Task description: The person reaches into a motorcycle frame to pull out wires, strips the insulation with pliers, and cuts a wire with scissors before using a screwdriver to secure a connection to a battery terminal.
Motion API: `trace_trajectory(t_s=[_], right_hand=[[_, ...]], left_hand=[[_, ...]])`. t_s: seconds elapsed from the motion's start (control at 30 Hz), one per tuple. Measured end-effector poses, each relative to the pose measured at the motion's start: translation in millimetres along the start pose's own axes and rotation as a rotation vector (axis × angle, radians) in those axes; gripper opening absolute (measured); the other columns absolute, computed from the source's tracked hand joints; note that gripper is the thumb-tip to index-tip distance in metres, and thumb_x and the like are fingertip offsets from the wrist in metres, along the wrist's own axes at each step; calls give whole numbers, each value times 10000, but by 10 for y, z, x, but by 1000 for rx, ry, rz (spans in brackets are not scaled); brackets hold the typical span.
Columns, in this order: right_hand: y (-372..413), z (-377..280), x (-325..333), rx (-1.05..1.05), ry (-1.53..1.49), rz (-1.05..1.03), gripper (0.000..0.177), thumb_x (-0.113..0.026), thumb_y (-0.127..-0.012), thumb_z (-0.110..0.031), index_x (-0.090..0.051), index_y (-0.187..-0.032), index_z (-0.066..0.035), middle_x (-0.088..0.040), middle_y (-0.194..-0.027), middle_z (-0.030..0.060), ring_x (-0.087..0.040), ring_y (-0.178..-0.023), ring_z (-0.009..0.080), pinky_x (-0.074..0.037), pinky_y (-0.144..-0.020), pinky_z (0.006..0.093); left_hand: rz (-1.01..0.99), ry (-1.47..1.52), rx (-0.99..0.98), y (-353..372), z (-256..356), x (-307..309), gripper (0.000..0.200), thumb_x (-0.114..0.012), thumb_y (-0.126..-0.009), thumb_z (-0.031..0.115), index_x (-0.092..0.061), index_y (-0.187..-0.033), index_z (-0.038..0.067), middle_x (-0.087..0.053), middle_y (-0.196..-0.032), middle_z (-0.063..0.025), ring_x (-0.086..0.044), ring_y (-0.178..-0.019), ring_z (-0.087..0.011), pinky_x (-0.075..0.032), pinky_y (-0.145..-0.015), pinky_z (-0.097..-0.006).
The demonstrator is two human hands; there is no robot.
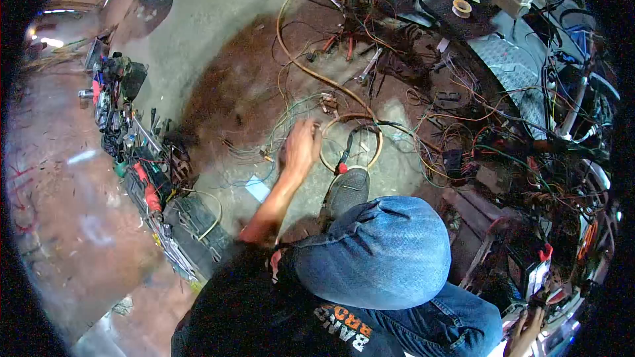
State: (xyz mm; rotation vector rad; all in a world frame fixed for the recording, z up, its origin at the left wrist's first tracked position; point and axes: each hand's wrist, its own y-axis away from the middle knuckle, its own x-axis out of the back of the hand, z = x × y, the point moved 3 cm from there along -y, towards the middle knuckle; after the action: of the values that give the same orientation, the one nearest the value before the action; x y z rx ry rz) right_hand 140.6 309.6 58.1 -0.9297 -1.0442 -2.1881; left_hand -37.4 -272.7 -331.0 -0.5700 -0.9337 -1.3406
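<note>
Low over the floor, my left hand (301, 149) reaches among loose thin wires, its fingers bent and drawn together beside a tan cable loop (381, 142). What those fingers hold is hidden beneath them. A small metal piece (327, 101) lies just past the fingertips. Inside the loop, a black lead with a red end (342, 168) rests by the toe of my grey shoe (349, 188). At the lower right edge, my right hand (527, 332) is partly visible next to a boxy battery-like part (537, 276) with a red terminal; its fingers are dim and blurred.
Tools and parts, among them red-handled ones (151, 192), line the floor at the left. A light blue slip (257, 188) lies by my forearm. Tangled wires (456, 132) spread rightward to a textured metal panel (509, 66). A wire spool (462, 8) and a wrench (368, 66) are farther off.
</note>
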Motion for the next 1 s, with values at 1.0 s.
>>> trace_trajectory(t_s=[1.0], right_hand=[[129,293,-169,104,-448,439,248,-517,-1034,-121,-566,-1232,19,-533,-1270,207,-543,-1197,370,-418,-1060,413]], left_hand=[[-287,648,128,-683,288,171,398,-642,-1002,233,-617,-1275,-55,-687,-1126,-154,-644,-930,-216,-515,-821,-360]])
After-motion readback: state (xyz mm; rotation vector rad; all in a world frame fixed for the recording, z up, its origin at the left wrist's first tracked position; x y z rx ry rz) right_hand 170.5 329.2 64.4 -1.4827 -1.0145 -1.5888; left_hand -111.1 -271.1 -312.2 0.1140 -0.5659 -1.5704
